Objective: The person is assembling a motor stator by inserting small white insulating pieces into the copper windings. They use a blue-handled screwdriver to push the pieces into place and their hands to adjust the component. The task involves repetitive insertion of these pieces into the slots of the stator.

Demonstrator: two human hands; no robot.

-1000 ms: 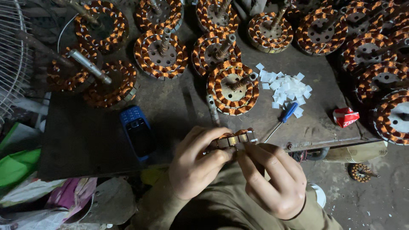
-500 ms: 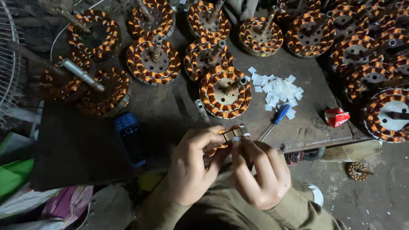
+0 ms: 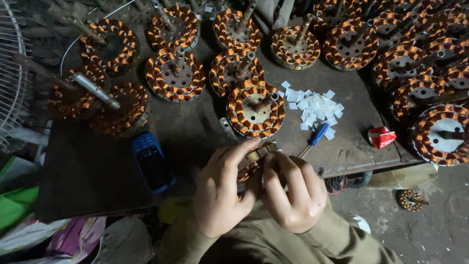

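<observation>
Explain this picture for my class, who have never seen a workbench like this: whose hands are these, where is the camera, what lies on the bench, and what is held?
The camera sits on the person's head and looks down. The left hand and right hand together hold a round copper-wound motor coil, mostly hidden by the fingers. On the dark metal workbench stand many similar orange copper-wound coils with steel shafts, the nearest just beyond the hands. Beside it lie a heap of small white paper squares, a blue-handled screwdriver, a small red packet and a blue keypad phone. A white wire fan guard shows at the left edge.
</observation>
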